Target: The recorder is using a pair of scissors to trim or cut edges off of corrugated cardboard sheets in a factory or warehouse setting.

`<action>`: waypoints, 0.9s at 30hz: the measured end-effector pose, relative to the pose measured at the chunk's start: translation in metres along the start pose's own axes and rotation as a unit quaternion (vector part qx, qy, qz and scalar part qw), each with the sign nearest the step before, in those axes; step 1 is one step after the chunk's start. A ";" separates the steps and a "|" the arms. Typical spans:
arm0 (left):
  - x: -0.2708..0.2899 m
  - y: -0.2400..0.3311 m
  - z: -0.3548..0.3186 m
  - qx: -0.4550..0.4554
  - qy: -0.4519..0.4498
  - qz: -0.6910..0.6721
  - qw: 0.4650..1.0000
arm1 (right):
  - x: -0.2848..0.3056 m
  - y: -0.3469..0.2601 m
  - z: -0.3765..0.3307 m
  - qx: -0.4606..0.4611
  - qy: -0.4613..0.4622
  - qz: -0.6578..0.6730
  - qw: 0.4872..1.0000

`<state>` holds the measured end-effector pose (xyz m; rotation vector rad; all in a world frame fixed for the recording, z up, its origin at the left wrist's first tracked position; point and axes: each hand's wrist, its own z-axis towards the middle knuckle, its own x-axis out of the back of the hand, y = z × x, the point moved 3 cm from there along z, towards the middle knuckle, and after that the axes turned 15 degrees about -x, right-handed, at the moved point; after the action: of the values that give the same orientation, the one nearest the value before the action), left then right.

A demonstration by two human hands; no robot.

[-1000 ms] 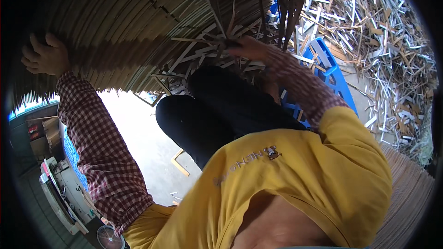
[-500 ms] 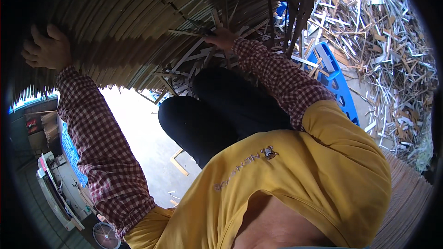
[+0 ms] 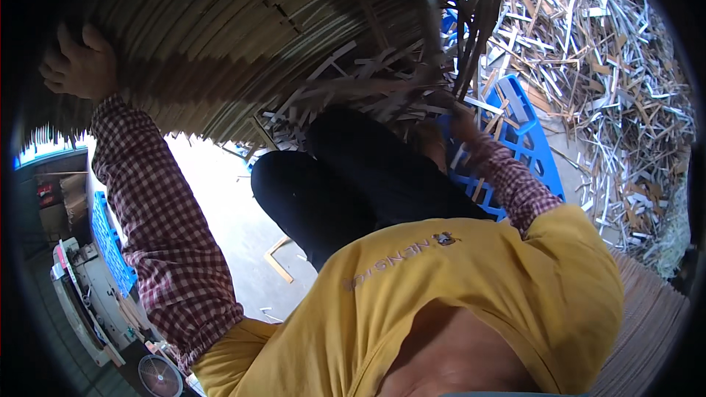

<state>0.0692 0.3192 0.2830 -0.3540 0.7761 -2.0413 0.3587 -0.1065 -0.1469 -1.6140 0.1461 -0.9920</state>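
A big stack of brown cardboard sheets point(image 3: 243, 37) fills the upper left. My left hand point(image 3: 79, 66) is on its left edge, fingers curled over the sheets. My right hand point(image 3: 460, 119) is low at the right, just above a blue plastic pallet point(image 3: 526, 143). It is blurred and looks closed around the lower ends of a bunch of dark cardboard strips point(image 3: 474, 22) that run up out of view. Loose pale strips point(image 3: 353, 88) stick out from under the stack between my arms.
A heap of cardboard offcuts point(image 3: 610, 73) covers the floor at the right. Another ribbed cardboard stack point(image 3: 647, 323) lies at the lower right. On the left are a second blue pallet point(image 3: 110, 250), a white machine point(image 3: 81, 301) and a fan point(image 3: 158, 376). Pale concrete floor point(image 3: 220, 206) shows below.
My right hand has left the strips under the stack and dropped down and right to the blue pallet. My left hand has stayed on the stack's edge.
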 end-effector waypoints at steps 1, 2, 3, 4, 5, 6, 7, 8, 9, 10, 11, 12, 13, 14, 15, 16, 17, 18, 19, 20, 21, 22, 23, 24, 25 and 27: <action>0.001 -0.001 -0.003 -0.002 -0.001 0.001 1.000 | 0.037 0.042 0.000 -0.229 -0.089 -0.069 0.967; -0.003 0.003 -0.004 -0.003 0.002 -0.009 1.000 | 0.061 0.057 0.013 -0.338 -0.131 -0.155 0.919; -0.002 0.006 -0.005 -0.008 0.001 -0.020 1.000 | 0.078 0.061 0.022 -0.439 -0.175 -0.235 0.849; 0.004 0.007 -0.009 -0.012 -0.004 -0.023 1.000 | 0.076 0.035 0.018 -0.415 -0.245 -0.273 0.833; 0.010 0.004 -0.009 -0.007 -0.011 -0.027 1.000 | 0.068 -0.002 0.017 -0.384 -0.309 -0.307 0.814; 0.010 0.003 -0.007 0.001 -0.014 -0.028 1.000 | 0.062 -0.036 0.008 -0.221 -0.403 -0.237 0.856; 0.009 0.001 -0.006 0.002 -0.013 -0.026 1.000 | 0.063 -0.078 0.001 -0.168 -0.437 -0.194 0.862; 0.007 0.004 -0.003 0.005 -0.010 -0.025 1.000 | 0.056 -0.107 -0.001 0.041 -0.403 -0.061 0.912; 0.008 0.004 -0.002 0.002 -0.013 -0.022 1.000 | 0.042 -0.129 0.007 -0.012 -0.399 -0.025 0.916; 0.010 0.004 -0.002 0.001 -0.016 -0.024 1.000 | 0.024 -0.152 0.015 -0.069 -0.394 0.010 0.916; 0.010 0.004 0.000 0.001 -0.012 -0.025 1.000 | -0.007 -0.154 0.034 -0.143 -0.422 0.035 0.895; 0.009 0.004 0.002 0.002 -0.007 -0.027 1.000 | -0.035 -0.158 0.058 -0.053 -0.310 -0.022 0.949; 0.014 0.001 -0.005 -0.004 -0.014 -0.025 1.000 | -0.057 -0.177 0.074 -0.120 -0.327 -0.051 0.936; 0.012 0.005 -0.005 -0.001 -0.010 -0.032 0.999 | -0.074 -0.178 0.090 -0.139 -0.338 -0.024 0.931; 0.010 0.009 -0.005 0.002 -0.006 -0.038 0.999 | -0.091 -0.171 0.105 -0.156 -0.349 0.002 0.924; 0.009 0.010 -0.002 0.001 -0.004 -0.037 0.999 | -0.106 -0.165 0.119 -0.154 -0.347 0.003 0.925; 0.006 0.014 0.001 0.004 -0.002 -0.043 0.999 | -0.119 -0.156 0.130 -0.142 -0.339 -0.028 0.930; 0.007 0.014 0.000 0.006 -0.004 -0.045 0.999 | -0.128 -0.157 0.135 -0.129 -0.335 -0.059 0.932; 0.005 0.015 0.002 0.006 -0.004 -0.045 0.999 | -0.135 -0.155 0.138 -0.128 -0.335 -0.059 0.932; 0.007 0.012 0.001 0.005 -0.001 -0.042 0.999 | -0.142 -0.160 0.137 -0.131 -0.335 -0.003 0.933; 0.007 0.010 0.001 0.005 0.004 -0.040 0.999 | -0.145 -0.162 0.136 -0.134 -0.333 0.053 0.932; 0.006 0.011 0.000 0.005 0.002 -0.041 0.999 | -0.146 -0.159 0.131 -0.136 -0.334 0.052 0.931; 0.008 0.005 -0.005 0.000 -0.004 -0.038 0.999 | -0.149 -0.164 0.116 -0.134 -0.322 0.048 0.936; 0.010 0.002 -0.008 -0.003 -0.006 -0.034 0.999 | -0.147 -0.166 0.104 -0.131 -0.305 0.043 0.942; 0.002 0.010 -0.002 0.004 0.005 -0.041 0.999 | -0.145 -0.139 0.088 -0.031 -0.235 0.001 0.971; 0.007 0.004 -0.010 -0.007 -0.003 -0.036 0.999 | -0.127 -0.105 0.037 -0.042 -0.264 0.037 0.963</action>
<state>0.0624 0.3159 0.2722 -0.4014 0.7848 -2.1019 0.2598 0.0285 -0.1208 -1.8826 -0.1164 -0.4766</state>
